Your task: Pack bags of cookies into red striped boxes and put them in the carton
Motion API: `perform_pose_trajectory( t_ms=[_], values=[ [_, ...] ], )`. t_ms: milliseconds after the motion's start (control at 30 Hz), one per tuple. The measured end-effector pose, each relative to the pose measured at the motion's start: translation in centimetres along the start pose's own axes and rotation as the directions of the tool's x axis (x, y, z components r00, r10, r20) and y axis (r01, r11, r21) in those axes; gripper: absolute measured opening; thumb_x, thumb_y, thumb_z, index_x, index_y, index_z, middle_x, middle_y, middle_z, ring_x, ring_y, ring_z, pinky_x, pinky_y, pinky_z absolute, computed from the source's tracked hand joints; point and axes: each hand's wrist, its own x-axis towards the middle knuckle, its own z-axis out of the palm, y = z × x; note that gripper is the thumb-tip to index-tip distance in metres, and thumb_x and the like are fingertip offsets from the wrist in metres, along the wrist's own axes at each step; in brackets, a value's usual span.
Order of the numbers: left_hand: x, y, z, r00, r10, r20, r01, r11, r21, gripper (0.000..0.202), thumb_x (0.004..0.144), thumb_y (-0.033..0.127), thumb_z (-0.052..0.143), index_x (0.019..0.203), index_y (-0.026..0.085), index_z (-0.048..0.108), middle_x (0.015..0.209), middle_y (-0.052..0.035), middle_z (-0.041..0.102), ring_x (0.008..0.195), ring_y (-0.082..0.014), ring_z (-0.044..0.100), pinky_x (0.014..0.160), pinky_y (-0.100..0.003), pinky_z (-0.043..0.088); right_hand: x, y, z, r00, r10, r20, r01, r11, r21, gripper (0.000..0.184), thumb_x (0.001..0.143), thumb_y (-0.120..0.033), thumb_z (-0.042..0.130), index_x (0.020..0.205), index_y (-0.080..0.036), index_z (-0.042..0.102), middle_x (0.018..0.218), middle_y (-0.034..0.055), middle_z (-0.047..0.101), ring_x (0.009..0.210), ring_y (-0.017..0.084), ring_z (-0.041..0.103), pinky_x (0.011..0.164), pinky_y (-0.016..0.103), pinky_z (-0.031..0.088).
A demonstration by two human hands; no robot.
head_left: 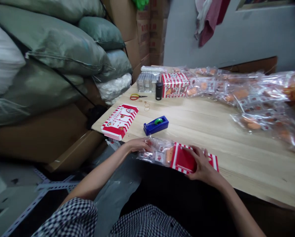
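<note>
A red-and-white striped box [184, 160] lies on its side at the near edge of the wooden table [211, 131], its open end facing left. A clear plastic packet with an orange item [159, 152] sticks partly out of that end. My left hand [139, 144] grips the packet's left end, fingers curled on the plastic. My right hand [203, 164] rests on the box and holds it, fingers bent over its top.
A blue tape dispenser [156, 125] sits just behind the hands. A stack of flat striped boxes [120, 121] lies at the table's left corner. Scissors [137, 96], a black bottle [158, 90], an upright striped box [175, 84] and a heap of clear packets [256, 95] lie farther back. Stuffed sacks [51, 49] pile up left.
</note>
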Motion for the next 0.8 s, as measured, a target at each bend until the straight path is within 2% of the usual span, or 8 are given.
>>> perform_pose_trajectory(
  t_ms=[167, 333, 500, 667, 800],
  values=[
    [0.2, 0.1, -0.2, 0.999, 0.007, 0.052, -0.006, 1.000, -0.024, 0.025, 0.056, 0.023, 0.080, 0.077, 0.011, 0.074, 0.067, -0.0045, 0.070, 0.055, -0.0143, 0.060, 0.051, -0.023, 0.044, 0.0, 1.1, 0.8, 0.998, -0.065, -0.025, 0.066, 0.997, 0.033, 0.095, 0.066, -0.039, 0.074, 0.149, -0.029, 0.030, 0.145, 0.0161, 0.036, 0.137, 0.043, 0.038, 0.115, 0.070, 0.005],
    [0.4, -0.2, -0.2, 0.998, 0.033, 0.058, -0.032, 0.999, -0.015, 0.020, 0.054, 0.020, 0.084, 0.065, 0.012, 0.070, 0.060, -0.0011, 0.066, 0.052, -0.0112, 0.055, 0.050, -0.021, 0.041, -0.2, 1.5, 1.6, 0.996, -0.052, -0.076, 0.052, 0.999, -0.002, 0.094, 0.064, -0.039, 0.073, 0.148, -0.027, 0.033, 0.143, 0.0165, 0.037, 0.134, 0.045, 0.040, 0.114, 0.072, 0.004],
    [1.1, -0.3, -0.2, 0.998, 0.013, 0.069, -0.010, 0.999, -0.036, 0.022, 0.054, 0.021, 0.083, 0.070, 0.013, 0.072, 0.063, -0.0018, 0.068, 0.054, -0.0124, 0.058, 0.052, -0.021, 0.043, -0.3, 1.6, 1.6, 0.997, -0.072, -0.038, 0.072, 0.997, 0.009, 0.093, 0.066, -0.039, 0.073, 0.148, -0.031, 0.031, 0.144, 0.0151, 0.035, 0.134, 0.044, 0.040, 0.113, 0.073, 0.005],
    [0.5, -0.1, -0.3, 0.995, 0.010, 0.097, -0.007, 1.000, -0.029, 0.019, 0.055, 0.018, 0.082, 0.070, 0.012, 0.072, 0.064, -0.0029, 0.069, 0.053, -0.0116, 0.057, 0.049, -0.020, 0.041, -0.5, 0.2, 1.0, 0.999, -0.021, -0.039, 0.022, 1.000, 0.021, 0.095, 0.064, -0.039, 0.074, 0.148, -0.027, 0.031, 0.143, 0.0164, 0.035, 0.137, 0.044, 0.036, 0.115, 0.070, 0.002],
    [0.3, -0.1, 0.7, 0.996, 0.034, 0.087, -0.030, 0.999, -0.045, 0.019, 0.059, 0.021, 0.083, 0.071, 0.011, 0.071, 0.063, -0.0023, 0.067, 0.053, -0.0106, 0.055, 0.050, -0.020, 0.042, -0.4, -1.2, 0.5, 1.000, 0.021, -0.002, -0.021, 1.000, 0.008, 0.092, 0.064, -0.036, 0.073, 0.147, -0.027, 0.034, 0.143, 0.0170, 0.033, 0.140, 0.043, 0.032, 0.116, 0.070, -0.002]
  ],
)
